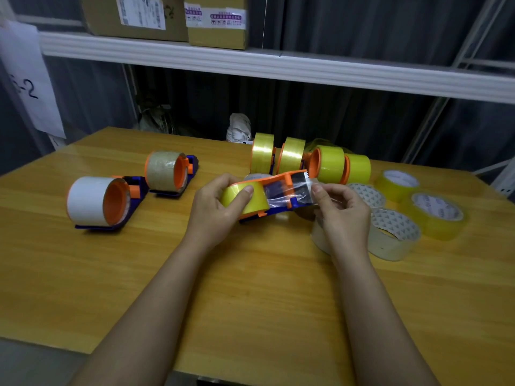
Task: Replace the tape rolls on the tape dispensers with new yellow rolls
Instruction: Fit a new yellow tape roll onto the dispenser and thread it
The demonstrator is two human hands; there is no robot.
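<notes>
yellow roll (on dispenser), between both hands

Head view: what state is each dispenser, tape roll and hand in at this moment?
Held dispenser: lifted, yellow roll mounted, tape end drawn toward the cutter.
Left hand: grips the yellow roll.
Right hand: pinches the tape end.
White-roll dispenser: on its side, not yet changed.
Brown-roll dispenser: on its side, not yet changed.
Four far dispensers: loaded yellow.
Loose rolls: lying flat.
</notes>
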